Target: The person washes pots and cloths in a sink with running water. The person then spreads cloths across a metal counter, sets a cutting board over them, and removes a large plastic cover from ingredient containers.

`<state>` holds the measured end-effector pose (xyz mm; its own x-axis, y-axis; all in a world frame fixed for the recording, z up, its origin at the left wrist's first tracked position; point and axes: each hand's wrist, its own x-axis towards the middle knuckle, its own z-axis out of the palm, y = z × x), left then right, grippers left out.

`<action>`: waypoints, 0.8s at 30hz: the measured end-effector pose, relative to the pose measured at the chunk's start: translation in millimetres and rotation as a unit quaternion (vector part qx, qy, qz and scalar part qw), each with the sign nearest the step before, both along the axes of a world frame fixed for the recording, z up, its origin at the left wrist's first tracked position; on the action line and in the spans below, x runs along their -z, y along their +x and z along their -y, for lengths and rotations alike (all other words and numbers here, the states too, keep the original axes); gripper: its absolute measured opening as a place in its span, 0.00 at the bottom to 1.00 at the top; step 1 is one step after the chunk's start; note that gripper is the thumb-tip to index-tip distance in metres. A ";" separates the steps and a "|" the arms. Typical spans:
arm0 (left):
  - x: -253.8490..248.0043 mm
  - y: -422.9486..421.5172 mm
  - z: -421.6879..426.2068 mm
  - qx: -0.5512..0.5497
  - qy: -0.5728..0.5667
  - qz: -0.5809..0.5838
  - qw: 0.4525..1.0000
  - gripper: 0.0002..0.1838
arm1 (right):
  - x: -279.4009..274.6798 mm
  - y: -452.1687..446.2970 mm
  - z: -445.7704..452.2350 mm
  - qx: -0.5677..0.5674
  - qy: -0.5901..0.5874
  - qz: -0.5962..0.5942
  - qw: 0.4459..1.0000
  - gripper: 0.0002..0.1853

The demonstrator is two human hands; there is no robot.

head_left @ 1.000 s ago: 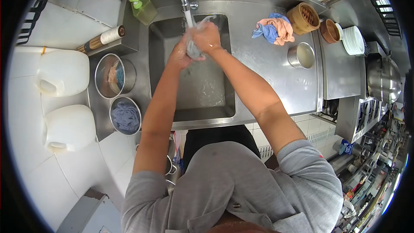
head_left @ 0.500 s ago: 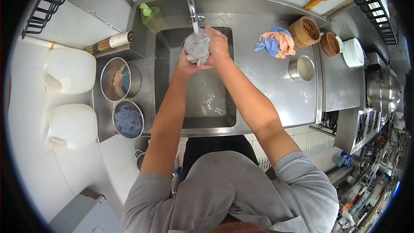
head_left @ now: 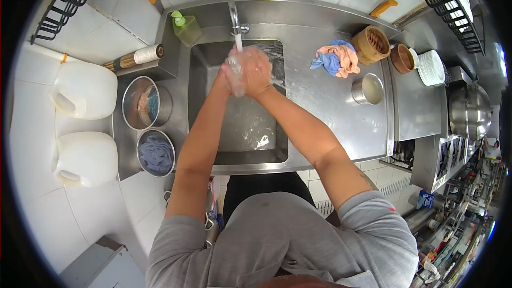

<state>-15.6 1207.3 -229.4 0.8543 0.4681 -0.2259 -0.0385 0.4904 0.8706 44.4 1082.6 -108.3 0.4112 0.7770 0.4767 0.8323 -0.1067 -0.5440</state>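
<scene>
Water runs from the faucet (head_left: pixel 233 15) into the steel sink (head_left: pixel 234 157). Under the stream my left hand (head_left: pixel 228 79) and my right hand (head_left: pixel 256 72) are pressed together. Between them is a wet, whitish cloth (head_left: pixel 236 72), mostly covered by my fingers and the splashing water. My right hand lies over the cloth from the right, and my left hand is wrapped at its left side. Water stands in the sink below them.
A green soap bottle (head_left: pixel 186 29) stands behind the sink. Left are two steel pots with cloths, a blue cloth (head_left: pixel 156 153) in one, and white jugs (head_left: pixel 85 159). Right are crumpled cloths (head_left: pixel 337 58), a steel cup (head_left: pixel 368 89), a bamboo container (head_left: pixel 370 45) and white plates (head_left: pixel 431 68).
The cloth, spread across both palms half a second ago, is now squeezed between my hands and largely hidden. My right hand has closed over it. The view has shifted slightly.
</scene>
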 end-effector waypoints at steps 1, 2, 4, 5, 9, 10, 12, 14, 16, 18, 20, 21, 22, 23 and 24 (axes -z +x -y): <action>-9.9 -9.0 10.3 0.004 0.226 -0.056 0.972 0.28 | 0.8 0.0 -5.0 0.017 -0.011 -0.025 0.999 0.25; -17.6 -10.1 16.6 -0.023 0.225 -0.068 0.972 0.27 | 1.1 2.1 -9.9 0.033 -0.022 -0.049 0.998 0.24; -27.9 -8.0 31.8 -0.107 -0.006 -0.050 0.993 0.25 | 2.7 8.6 -18.6 0.070 -0.062 -0.113 0.989 0.22; -35.5 -8.0 40.1 -0.160 -0.234 -0.018 0.959 0.24 | -1.9 10.1 -21.3 0.089 -0.083 -0.145 0.982 0.21; -91.9 -18.5 51.8 -0.086 -0.111 -0.094 0.986 0.27 | -16.1 28.5 -29.3 0.123 -0.201 -0.291 0.927 0.25; -101.6 -18.3 47.7 -0.088 -0.140 -0.044 0.985 0.30 | 7.9 26.2 -34.6 0.188 -0.151 -0.283 0.928 0.31; -84.0 -16.1 28.5 -0.063 -0.187 0.040 0.980 0.38 | -11.6 1.9 -15.6 0.139 -0.103 -0.285 0.943 0.34; -70.8 -13.0 1.0 0.024 -0.299 0.135 0.944 0.44 | 3.1 -11.4 -1.3 0.116 0.032 0.179 0.977 0.33; -98.1 -10.6 13.9 0.008 -0.268 0.089 0.959 0.43 | -19.1 -4.7 9.8 0.052 0.121 0.090 0.987 0.32; -90.1 -8.5 21.0 0.015 -0.270 0.071 0.960 0.41 | -1.8 -12.0 10.3 0.064 0.147 0.164 0.973 0.35; -64.7 -3.2 17.4 0.017 -0.293 0.042 0.955 0.37 | -8.0 -1.4 12.8 0.022 0.082 0.084 0.993 0.30; -57.4 -6.1 20.0 0.047 -0.163 0.057 0.984 0.34 | -9.0 0.6 14.9 0.000 0.047 0.039 0.998 0.27; -55.7 -11.9 25.7 0.075 -0.031 0.071 0.994 0.30 | -4.2 0.9 13.8 0.009 0.028 0.009 1.000 0.27; -49.8 -13.1 27.0 0.079 0.086 0.048 0.992 0.28 | 3.7 1.4 8.8 0.016 0.011 -0.020 1.000 0.26; -45.3 -14.3 28.9 0.077 0.201 0.019 0.976 0.25 | 9.5 3.3 3.7 0.020 -0.006 -0.049 0.999 0.26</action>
